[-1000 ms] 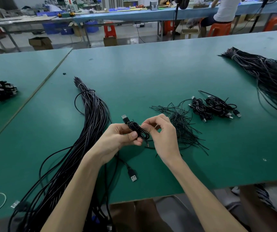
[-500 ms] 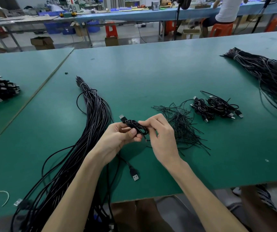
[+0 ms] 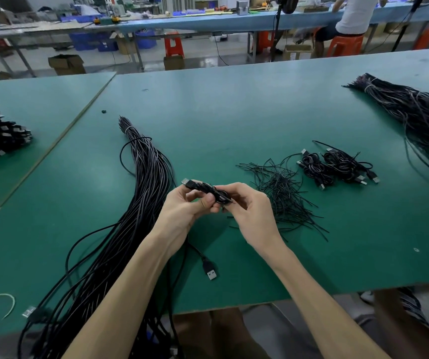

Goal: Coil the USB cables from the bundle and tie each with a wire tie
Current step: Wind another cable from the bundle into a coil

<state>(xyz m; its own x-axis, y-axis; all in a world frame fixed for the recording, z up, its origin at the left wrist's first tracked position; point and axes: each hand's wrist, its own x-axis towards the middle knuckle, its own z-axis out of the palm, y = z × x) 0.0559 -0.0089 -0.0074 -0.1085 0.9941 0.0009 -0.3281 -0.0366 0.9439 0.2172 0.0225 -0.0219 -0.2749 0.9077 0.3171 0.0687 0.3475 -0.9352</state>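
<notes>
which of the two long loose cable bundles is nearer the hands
The left bundle, lying just beside the left hand and passing under that forearm; the right bundle sits far off, well beyond the right hand.

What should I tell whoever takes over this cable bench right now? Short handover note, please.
Hands: left hand grips a coil; right hand pinches its middle, seemingly at a tie too thin to make out.
Things: bundle lies left of the hands, tie pile to their right, tied coils beyond that.
Done: a few coils tied.
Left: finish this coil, then work through the bundle.
</notes>
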